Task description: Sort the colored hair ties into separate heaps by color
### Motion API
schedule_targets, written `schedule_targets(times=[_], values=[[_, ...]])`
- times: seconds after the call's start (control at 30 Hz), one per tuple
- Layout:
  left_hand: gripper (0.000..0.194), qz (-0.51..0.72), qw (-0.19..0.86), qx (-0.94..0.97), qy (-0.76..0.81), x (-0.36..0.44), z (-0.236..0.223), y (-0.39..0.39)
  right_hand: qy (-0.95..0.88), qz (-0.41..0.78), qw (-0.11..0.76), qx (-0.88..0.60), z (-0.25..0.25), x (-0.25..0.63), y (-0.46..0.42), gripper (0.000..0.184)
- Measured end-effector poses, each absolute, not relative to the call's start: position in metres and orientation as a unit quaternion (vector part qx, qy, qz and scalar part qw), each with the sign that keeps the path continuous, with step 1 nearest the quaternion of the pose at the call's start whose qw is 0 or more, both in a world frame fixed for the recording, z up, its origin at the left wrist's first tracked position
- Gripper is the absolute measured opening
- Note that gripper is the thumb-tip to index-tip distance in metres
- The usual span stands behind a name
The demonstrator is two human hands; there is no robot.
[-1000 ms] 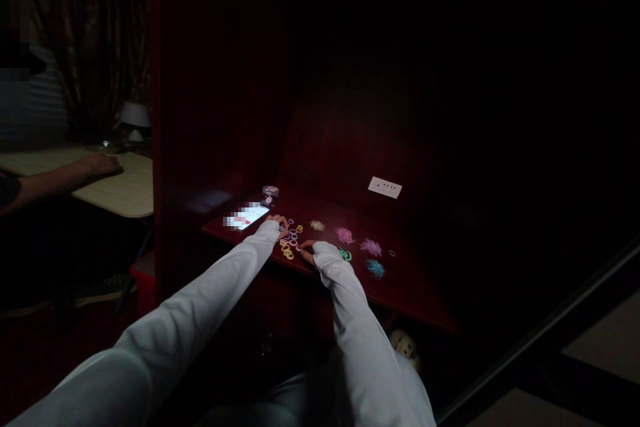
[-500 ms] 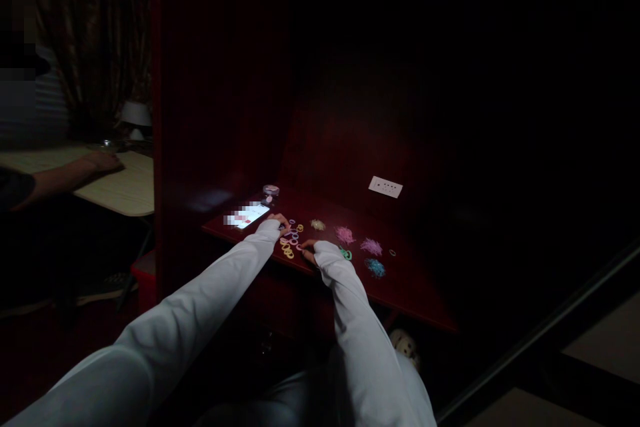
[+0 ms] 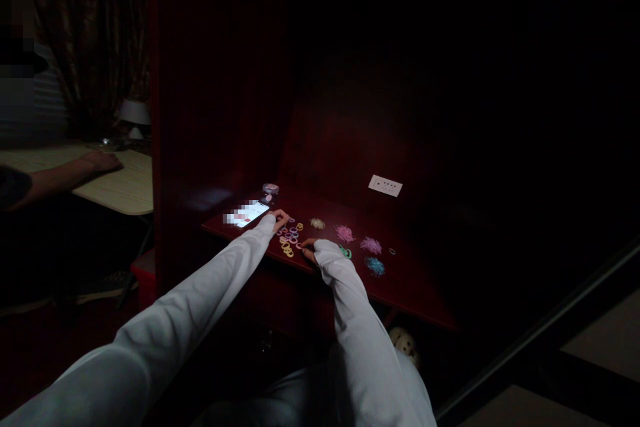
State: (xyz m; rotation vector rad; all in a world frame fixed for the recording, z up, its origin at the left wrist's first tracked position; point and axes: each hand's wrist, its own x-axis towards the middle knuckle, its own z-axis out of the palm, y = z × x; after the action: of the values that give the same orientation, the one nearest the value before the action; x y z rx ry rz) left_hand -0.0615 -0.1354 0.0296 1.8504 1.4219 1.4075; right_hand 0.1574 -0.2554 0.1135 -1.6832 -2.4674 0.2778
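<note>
Small ring-shaped hair ties lie in a loose cluster on the dark red desk (image 3: 415, 300), among them yellow hair ties (image 3: 287, 250) and purple hair ties (image 3: 293, 238). At the far side of the cluster, my left hand (image 3: 279, 219) has its fingers drawn together at a purple hair tie (image 3: 291, 220). My right hand (image 3: 309, 250) rests at the near right side, thumb and finger pinched at a pink hair tie (image 3: 299, 246). Green hair ties (image 3: 346, 252) sit just beyond my right wrist, partly hidden by the sleeve.
A lit phone (image 3: 253, 213) and a clear round jar (image 3: 271, 192) are at the left. Piles of thin bands lie rightward: cream (image 3: 317, 223), pink (image 3: 345, 233), purple (image 3: 371, 245), blue (image 3: 375, 266). Another person's hand (image 3: 103, 161) rests on a pale table (image 3: 130, 180).
My left hand has shifted slightly over to the purple hair tie at the far side, uncovering more rings on the left. My right hand has stayed about where it was.
</note>
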Motion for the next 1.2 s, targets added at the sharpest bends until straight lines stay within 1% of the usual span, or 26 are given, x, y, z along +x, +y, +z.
schedule_targets(times=[0.07,0.13,0.27,0.33,0.5,0.83,1.0,1.2], values=[[0.026,0.497,0.221,0.659,0.519,-0.064,0.034,-0.138,-0.819,0.091,0.075,-0.561,0.112,0.158,-0.255,0.039],[0.028,0.487,0.211,0.661,0.531,-0.065,0.037,-0.14,-0.82,0.09,0.079,-0.56,0.111,0.158,-0.255,0.038],[0.033,0.466,0.138,0.666,0.566,-0.065,0.039,-0.141,-0.823,0.091,0.086,-0.554,0.11,0.158,-0.256,0.038],[0.03,0.447,0.106,0.668,0.586,-0.063,0.038,-0.141,-0.826,0.09,0.083,-0.55,0.11,0.159,-0.256,0.038],[0.005,0.41,0.076,0.685,0.598,-0.057,0.035,-0.146,-0.83,0.091,0.076,-0.546,0.112,0.158,-0.257,0.04],[0.009,0.338,0.093,0.722,0.596,-0.057,0.041,-0.151,-0.826,0.091,0.08,-0.55,0.112,0.157,-0.257,0.038],[0.006,0.353,0.095,0.726,0.582,-0.059,0.038,-0.149,-0.826,0.093,0.082,-0.549,0.11,0.158,-0.255,0.037],[0.004,0.451,0.151,0.719,0.507,-0.064,0.031,-0.141,-0.825,0.097,0.088,-0.549,0.108,0.16,-0.254,0.037]])
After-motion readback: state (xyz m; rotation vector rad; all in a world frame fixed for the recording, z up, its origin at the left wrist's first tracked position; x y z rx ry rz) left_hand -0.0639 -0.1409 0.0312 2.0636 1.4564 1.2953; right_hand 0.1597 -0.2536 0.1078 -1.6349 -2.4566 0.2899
